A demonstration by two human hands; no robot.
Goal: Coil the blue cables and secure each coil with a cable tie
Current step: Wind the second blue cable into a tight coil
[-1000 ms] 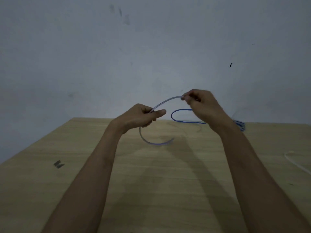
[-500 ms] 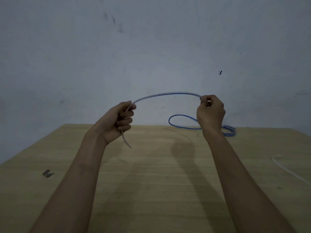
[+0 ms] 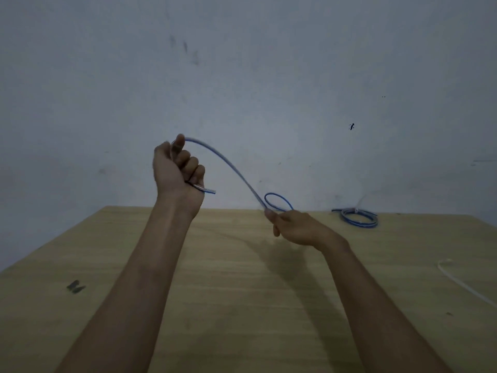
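Left hand (image 3: 177, 168) fists the thin blue plastic cable (image 3: 228, 165) near its end; right hand (image 3: 293, 226) pinches it over the wooden table (image 3: 242, 305). Springy loop may slip, undoing the coil

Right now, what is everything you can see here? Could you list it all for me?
Loose blue cable: one, blue, held in the air between both hands, a small loop by the right hand.
Coiled cable: one, blue, far right of the table, apparently already tied.
White strip: one, pale, right edge of the table; possibly a cable tie.
Dark mark: one, left side of the table.
Table: one, light wood.
Wall: grey, scuffed, behind the table.
Left hand: raised, fist closed on the cable.
Right hand: lower, pinching the cable.
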